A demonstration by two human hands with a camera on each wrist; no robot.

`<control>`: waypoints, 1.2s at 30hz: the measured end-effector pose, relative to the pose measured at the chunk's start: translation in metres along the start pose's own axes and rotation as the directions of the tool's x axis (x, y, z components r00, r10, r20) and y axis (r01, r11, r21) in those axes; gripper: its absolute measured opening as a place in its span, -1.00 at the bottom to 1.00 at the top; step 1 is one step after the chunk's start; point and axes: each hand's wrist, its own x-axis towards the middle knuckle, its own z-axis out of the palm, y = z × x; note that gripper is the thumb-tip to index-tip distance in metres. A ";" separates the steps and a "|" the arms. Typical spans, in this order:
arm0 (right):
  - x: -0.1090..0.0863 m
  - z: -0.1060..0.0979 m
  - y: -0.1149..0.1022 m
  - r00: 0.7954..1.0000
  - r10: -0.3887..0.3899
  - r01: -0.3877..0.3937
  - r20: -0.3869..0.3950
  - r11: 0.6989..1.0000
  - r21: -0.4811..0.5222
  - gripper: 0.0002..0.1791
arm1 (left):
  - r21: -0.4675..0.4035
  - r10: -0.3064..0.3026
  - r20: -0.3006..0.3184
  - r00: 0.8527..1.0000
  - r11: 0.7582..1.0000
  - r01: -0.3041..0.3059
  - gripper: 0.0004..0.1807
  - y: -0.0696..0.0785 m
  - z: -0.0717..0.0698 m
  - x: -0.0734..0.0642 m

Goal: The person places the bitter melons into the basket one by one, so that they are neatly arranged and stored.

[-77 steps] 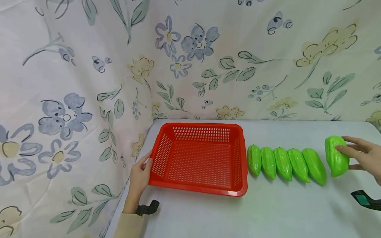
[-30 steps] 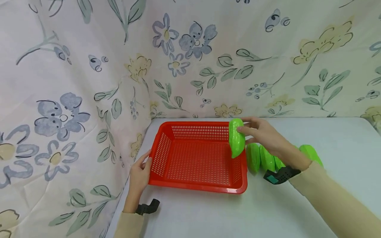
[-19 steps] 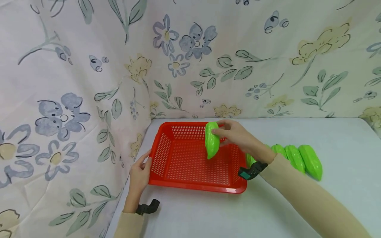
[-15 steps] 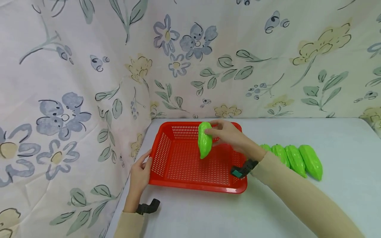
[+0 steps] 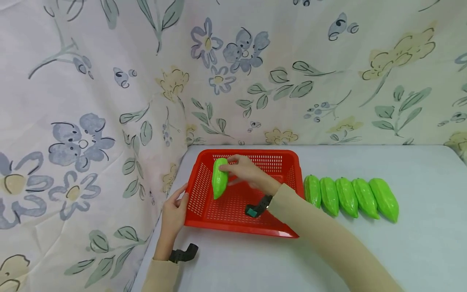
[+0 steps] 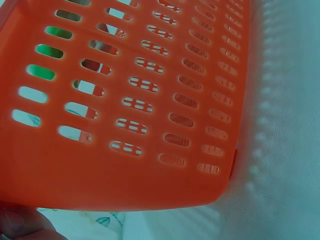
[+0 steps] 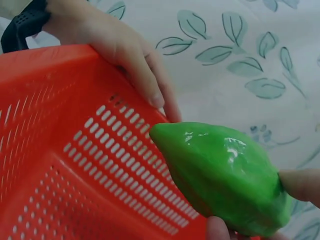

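Note:
My right hand (image 5: 242, 168) pinches a glossy bright-green ridged fruit (image 5: 219, 178) with a pointed end, thumb on one side and fingers on the other. It holds the fruit over the left part of a red plastic basket (image 5: 240, 232). In the right wrist view the fruit (image 7: 225, 175) overlaps the perforated side wall, its tip toward the left hand. My left hand (image 5: 174, 213) grips the basket's left rim. Only some fingers (image 6: 22, 225) of it show at the rim in the left wrist view.
Several similar green fruits (image 5: 346, 197) lie side by side in a row on the white table (image 5: 365, 259), just right of the basket. A flowered cloth (image 5: 310, 61) hangs behind the table and along its left side. The right forearm crosses the basket's front right corner.
My right hand has carried the green fruit leftward from the right end of the row, across the basket to its left part. The left hand has stayed on the rim.

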 end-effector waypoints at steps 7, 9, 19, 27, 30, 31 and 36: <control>0.011 0.023 0.001 1.000 -0.011 0.011 0.004 0.999 0.031 -0.35 | 0.013 -0.021 0.009 1.000 1.000 0.021 -0.55 0.000 0.004 0.000; 0.013 0.026 0.002 1.000 -0.012 0.012 -0.004 0.999 0.034 -0.37 | 0.007 -0.019 0.008 1.000 1.000 0.019 -0.55 0.001 0.005 -0.001; 0.030 0.025 0.019 0.998 0.055 -0.056 -0.030 0.998 -0.037 -0.33 | -0.003 -0.048 0.011 0.999 0.999 0.048 -0.55 0.001 0.008 -0.001; 0.047 0.037 0.039 0.996 0.088 -0.088 -0.007 0.989 -0.121 -0.51 | -0.010 -0.065 0.033 0.997 0.998 0.065 -0.54 0.005 0.004 0.000; 0.050 0.043 0.044 0.995 0.100 -0.100 -0.009 0.984 -0.147 -0.56 | 0.005 -0.077 0.030 0.997 0.997 0.076 -0.54 0.005 0.002 -0.001; 0.050 0.045 0.045 0.995 0.100 -0.102 -0.017 0.983 -0.154 -0.58 | 0.009 -0.079 0.028 0.996 0.997 0.079 -0.54 0.005 0.001 -0.002; 0.052 0.049 0.047 0.992 0.098 -0.110 -0.077 0.980 -0.168 -0.64 | 0.011 -0.079 0.027 0.997 0.997 0.079 -0.54 0.005 -0.001 -0.002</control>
